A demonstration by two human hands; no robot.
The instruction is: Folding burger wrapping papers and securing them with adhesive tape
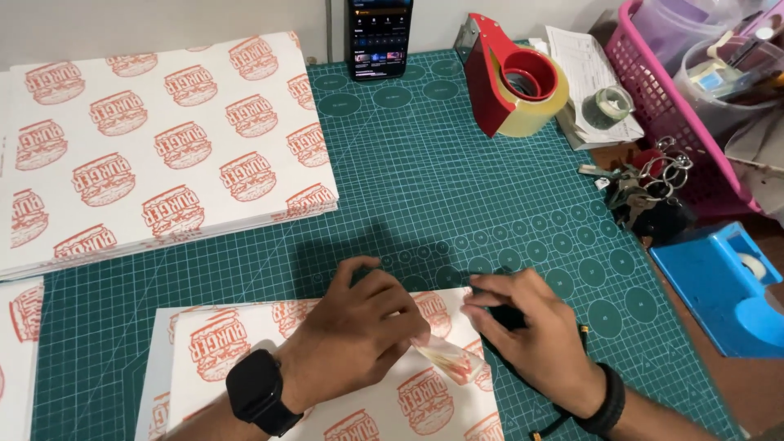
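My left hand (359, 322), with a black watch on the wrist, presses down on a folded white paper sheet with red printed emblems (245, 359) lying on the green cutting mat (457, 171). Its fingertips pinch a raised fold of the paper (445, 358) near the sheet's right edge. My right hand (535, 331), wearing a black wristband, rests just right of it, with its fingers curled on the sheet's top right corner. A black item lies partly hidden under the right hand.
A tall stack of the same printed sheets (155, 147) fills the mat's far left. A phone (379, 37) leans at the back. A red tape gun (514, 82), keys (645, 192), a pink basket (678, 106) and a blue tape dispenser (727, 286) stand to the right.
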